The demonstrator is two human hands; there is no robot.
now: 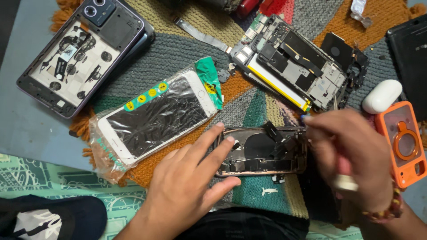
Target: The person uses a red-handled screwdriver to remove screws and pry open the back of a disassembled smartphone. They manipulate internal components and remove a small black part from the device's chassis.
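Observation:
An opened phone body [262, 153] with exposed dark parts lies on a knitted mat [178, 58]. My left hand [189, 184] rests flat on its left end, fingers spread, pressing it down. My right hand [351, 153], blurred, grips a small screwdriver [342, 171] with a red and white handle; its tip is near the phone body's upper right corner. A beaded bracelet [391, 206] circles my right wrist.
A white phone screen in a plastic sleeve [155, 118] lies left of the opened phone. A purple phone back frame [78, 53] sits at top left, a stripped phone chassis [289, 62] at top centre. A white earbud case [381, 95] and orange phone case [402, 142] lie right.

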